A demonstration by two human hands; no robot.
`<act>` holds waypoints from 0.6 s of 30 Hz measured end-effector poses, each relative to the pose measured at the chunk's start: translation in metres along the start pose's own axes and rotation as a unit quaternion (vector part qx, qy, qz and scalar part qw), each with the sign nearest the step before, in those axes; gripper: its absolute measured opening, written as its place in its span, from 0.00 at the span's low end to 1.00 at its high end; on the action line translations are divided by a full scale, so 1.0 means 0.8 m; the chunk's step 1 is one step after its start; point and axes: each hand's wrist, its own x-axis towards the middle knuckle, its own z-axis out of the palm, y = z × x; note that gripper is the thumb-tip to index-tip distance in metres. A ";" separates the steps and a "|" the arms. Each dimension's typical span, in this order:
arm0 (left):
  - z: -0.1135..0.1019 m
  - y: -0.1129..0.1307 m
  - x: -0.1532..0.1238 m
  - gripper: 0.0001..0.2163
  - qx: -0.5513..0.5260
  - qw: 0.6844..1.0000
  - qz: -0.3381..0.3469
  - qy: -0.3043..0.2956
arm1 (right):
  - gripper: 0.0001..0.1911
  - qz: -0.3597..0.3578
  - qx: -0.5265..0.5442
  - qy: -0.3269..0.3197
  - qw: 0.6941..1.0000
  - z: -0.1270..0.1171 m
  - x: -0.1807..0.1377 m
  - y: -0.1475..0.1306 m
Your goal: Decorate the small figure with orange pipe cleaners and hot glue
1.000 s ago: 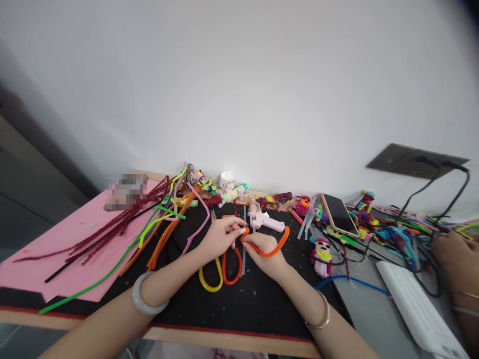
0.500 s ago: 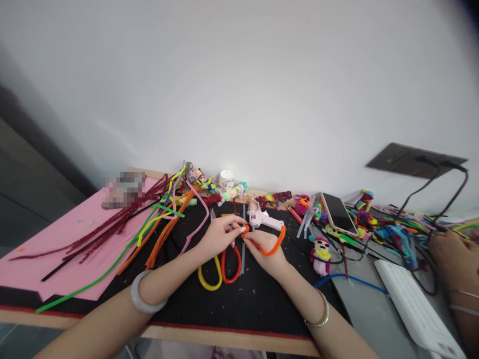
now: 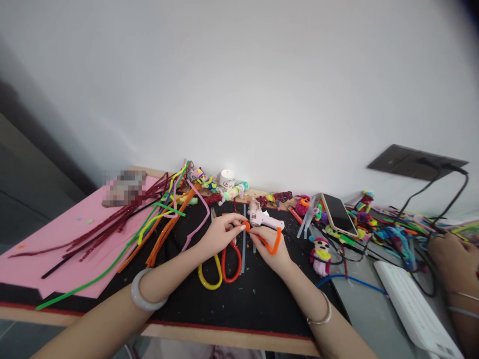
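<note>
An orange pipe cleaner [image 3: 276, 244] is held between both hands above the black mat [image 3: 262, 309]. Its coiled end sits pinched in the fingertips of my left hand [image 3: 224, 230]. My right hand [image 3: 270, 247] grips the strand just beside the coil, and the loose tail bends up over the back of that hand. Under my hands lie scissors [image 3: 232, 264] with one red and one yellow handle loop, their blades partly hidden by my left hand. A pale pink glue gun [image 3: 264, 218] rests right behind my fingers. Clear glue sticks [image 3: 244, 254] lie near the scissors.
Pipe cleaners in many colours [image 3: 164, 219] spread over a pink sheet [image 3: 33, 249] at left. A small pipe-cleaner doll [image 3: 321, 255], a phone [image 3: 339, 214] and a white power strip [image 3: 415, 309] stand or lie at right. Another person's hand [image 3: 454, 264] is at the far right.
The orange tail over my right hand has shifted slightly and bends more sharply now. Both hands stay in nearly the same place, still holding the pipe cleaner.
</note>
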 end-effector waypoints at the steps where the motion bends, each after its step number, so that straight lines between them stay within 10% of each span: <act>1: 0.000 0.000 0.000 0.12 0.002 1.000 0.001 -0.001 | 0.09 0.001 0.001 0.001 1.000 0.000 0.000 0.000; 18: 0.001 -0.004 -0.001 0.09 0.029 0.999 0.017 -0.002 | 0.07 0.032 0.036 0.028 0.998 0.000 0.004 0.007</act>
